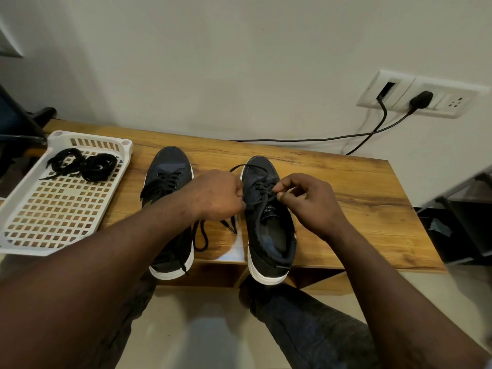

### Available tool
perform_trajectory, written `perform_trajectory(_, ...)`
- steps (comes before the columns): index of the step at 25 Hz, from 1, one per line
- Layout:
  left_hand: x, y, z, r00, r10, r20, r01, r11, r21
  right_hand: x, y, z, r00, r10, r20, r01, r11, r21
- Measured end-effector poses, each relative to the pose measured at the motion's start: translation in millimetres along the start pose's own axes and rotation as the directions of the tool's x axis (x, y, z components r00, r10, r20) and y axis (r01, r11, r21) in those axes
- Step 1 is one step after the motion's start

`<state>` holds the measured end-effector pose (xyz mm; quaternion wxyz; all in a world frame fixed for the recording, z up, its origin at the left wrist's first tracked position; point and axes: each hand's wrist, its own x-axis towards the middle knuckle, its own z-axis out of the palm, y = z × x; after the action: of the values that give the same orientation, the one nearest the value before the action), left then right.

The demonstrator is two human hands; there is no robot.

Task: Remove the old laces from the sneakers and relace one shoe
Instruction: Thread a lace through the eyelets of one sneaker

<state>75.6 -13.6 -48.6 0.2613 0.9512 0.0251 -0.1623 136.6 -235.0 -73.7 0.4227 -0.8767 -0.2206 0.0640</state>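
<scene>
White tray (16, 209) at far left holds two coiled spare laces (82, 163). Two sneakers: left sneaker (166, 182) laced, right sneaker (267, 217) pointing away, heel nearest. Left hand (217, 194) fisted on its lace (255, 189); right hand (306, 201) pinching it at the eyelets, directly over the tongue.

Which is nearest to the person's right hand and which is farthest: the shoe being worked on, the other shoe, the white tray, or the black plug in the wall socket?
From the right hand:
1. Right shoe, directly under its fingers, which pinch the shoe's lace.
2. Left shoe, across the table, beyond the left hand.
3. Black plug, up on the wall, to the right.
4. White tray, at the table's far left.
</scene>
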Motion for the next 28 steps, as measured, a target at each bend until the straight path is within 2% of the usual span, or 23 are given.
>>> perform_trajectory(3, -2.6, 4.0, -1.4, 0.999, 0.030, -0.027, -0.031, 0.999, -0.022, 0.1, -1.5, -0.1, 0.998, -0.052, 0.024, 0.054, 0.995, -0.080)
perform_trajectory(7, -2.7, 8.2, 2.4, 0.996, 0.063, -0.063, -0.074, 0.978, -0.196, 1.6, -5.0, 1.4, 0.994, -0.075, 0.080, 0.090, 0.975, -0.205)
perform_trajectory(9, -1.8, 10.0, 5.4, 0.995, 0.073, -0.070, -0.088, 0.970, -0.227, 1.2, -6.1, 2.5, 0.992, -0.098, 0.083, 0.115, 0.967, -0.226)
perform_trajectory(11, -0.1, 11.1, 8.9, 0.995, 0.042, -0.088, -0.065, 0.957, -0.281, 0.2, -6.8, 5.6, 0.989, -0.136, 0.064, 0.148, 0.955, -0.256)
perform_trajectory(14, 1.6, 12.2, 13.4, 0.996, -0.070, -0.047, 0.039, 0.876, -0.480, -0.8, -8.1, 13.8, 0.986, -0.165, 0.021, 0.163, 0.933, -0.322)
perform_trajectory(16, 1.2, 12.4, 13.6, 0.995, -0.074, -0.062, 0.032, 0.858, -0.512, -1.8, -7.1, 16.0, 0.983, -0.184, 0.013, 0.177, 0.927, -0.332)
perform_trajectory(17, 1.2, 11.6, 12.8, 0.991, -0.037, -0.126, -0.025, 0.891, -0.454, -2.5, -6.1, 15.3, 0.979, -0.203, 0.015, 0.197, 0.924, -0.327)
perform_trajectory(19, -1.0, 9.7, 10.7, 0.951, 0.108, -0.289, -0.156, 0.977, -0.149, -4.2, -4.3, 13.1, 0.969, -0.245, 0.027, 0.241, 0.916, -0.322)
perform_trajectory(20, -2.8, 9.2, 10.1, 0.917, 0.218, -0.334, -0.208, 0.976, 0.065, -4.7, -3.7, 12.5, 0.967, -0.254, 0.031, 0.250, 0.912, -0.325)
perform_trajectory(21, -3.8, 8.7, 10.7, 0.886, 0.326, -0.330, -0.249, 0.935, 0.255, -4.8, -3.0, 12.5, 0.967, -0.251, 0.034, 0.248, 0.911, -0.329)
perform_trajectory(22, -4.1, 7.5, 13.5, 0.867, 0.399, -0.299, -0.278, 0.885, 0.374, -4.4, -2.9, 13.3, 0.970, -0.238, 0.038, 0.237, 0.913, -0.331)
perform_trajectory(23, -4.3, 6.0, 17.6, 0.861, 0.429, -0.272, -0.296, 0.859, 0.419, -4.2, -3.3, 14.2, 0.974, -0.222, 0.043, 0.224, 0.917, -0.329)
perform_trajectory(24, -4.3, 4.2, 20.0, 0.868, 0.418, -0.267, -0.303, 0.873, 0.383, -3.9, -3.9, 14.7, 0.977, -0.207, 0.043, 0.210, 0.924, -0.320)
perform_trajectory(25, -4.7, 3.0, 20.1, 0.892, 0.355, -0.280, -0.288, 0.924, 0.253, -3.8, -4.1, 13.5, 0.981, -0.191, 0.040, 0.194, 0.933, -0.302)
perform_trajectory(26, -4.3, 2.3, 18.9, 0.923, 0.261, -0.281, -0.255, 0.965, 0.061, -3.8, -4.1, 11.1, 0.984, -0.173, 0.036, 0.177, 0.945, -0.275)
perform_trajectory(28, -4.0, 1.3, 15.1, 0.975, 0.085, -0.206, -0.137, 0.958, -0.254, -4.7, -3.4, 5.5, 0.991, -0.133, 0.032, 0.137, 0.968, -0.209)
